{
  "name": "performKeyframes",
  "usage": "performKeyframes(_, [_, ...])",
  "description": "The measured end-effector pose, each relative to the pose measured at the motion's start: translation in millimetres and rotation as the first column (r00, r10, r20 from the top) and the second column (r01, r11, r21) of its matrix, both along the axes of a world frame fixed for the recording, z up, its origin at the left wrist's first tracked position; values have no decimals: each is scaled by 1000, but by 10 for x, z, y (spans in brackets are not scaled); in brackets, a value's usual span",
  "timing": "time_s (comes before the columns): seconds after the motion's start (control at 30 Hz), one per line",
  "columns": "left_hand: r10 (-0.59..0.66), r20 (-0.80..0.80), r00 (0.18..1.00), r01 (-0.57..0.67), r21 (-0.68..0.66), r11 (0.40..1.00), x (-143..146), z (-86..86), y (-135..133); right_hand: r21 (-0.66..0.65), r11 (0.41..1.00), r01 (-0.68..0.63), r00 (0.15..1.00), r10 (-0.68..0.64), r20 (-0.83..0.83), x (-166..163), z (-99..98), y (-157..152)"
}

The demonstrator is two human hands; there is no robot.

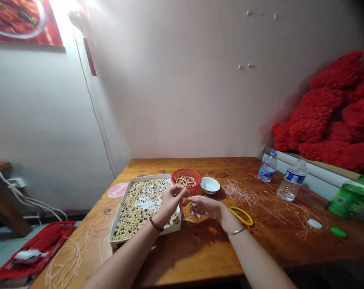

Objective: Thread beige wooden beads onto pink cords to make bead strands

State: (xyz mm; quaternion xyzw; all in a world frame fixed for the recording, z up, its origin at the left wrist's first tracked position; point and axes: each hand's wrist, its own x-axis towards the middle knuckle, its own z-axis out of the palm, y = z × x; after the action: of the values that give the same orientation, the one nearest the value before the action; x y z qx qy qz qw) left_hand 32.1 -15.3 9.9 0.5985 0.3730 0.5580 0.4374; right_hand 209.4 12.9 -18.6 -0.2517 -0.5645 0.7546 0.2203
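My left hand [171, 200] hovers over the right edge of a white tray [118, 216] full of small beige, dark and coloured beads, its fingers pinched together. My right hand [203, 206] sits just to its right above the wooden table [200, 249], fingers curled in a pinch. The fingertips of both hands nearly meet, and a thin string seems to run between them, too fine to see clearly. A beaded strand lies on the table below my right hand. A red bowl [186, 175] with coiled strands stands just behind my hands.
A small white bowl [210, 185] sits beside the red bowl. Loose pale strings [245, 194] spread across the table's right side, with yellow and red rings [241, 215], two water bottles [291, 180] and a green container [348, 198]. A red basket [34, 249] lies at lower left.
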Motion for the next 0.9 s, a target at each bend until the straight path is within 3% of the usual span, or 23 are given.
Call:
performKeyframes(0.07, [-47,-13,999,47,1,999,31,-18,-27,-22,998,-59,997,57,-51,9,-10,-20])
performKeyframes(0.17, [-54,-29,998,54,15,998,53,-42,-36,-49,998,-45,991,38,-131,3,-42,-13])
performKeyframes(0.4, [34,-88,996,-28,61,998,33,-125,63,-79,970,228,957,-238,-168,-81,-36,35])
performKeyframes(0.53, [85,-37,996,-84,20,996,16,-189,120,-81,908,412,890,-419,-179,-107,-53,95])
performKeyframes(0.6, [112,-36,993,-111,41,993,11,-205,120,-11,848,529,841,-527,-123,-119,-83,130])
performKeyframes(0.7, [130,-177,976,-105,142,984,10,-197,79,219,766,605,789,-614,-29,-152,-136,158])
performKeyframes(0.8, [140,-366,920,-72,194,978,13,-174,19,432,740,515,832,-554,-43,-192,-180,154])
performKeyframes(0.9, [174,-461,870,-94,191,977,8,-164,-10,532,741,410,884,-465,-34,-213,-207,145])
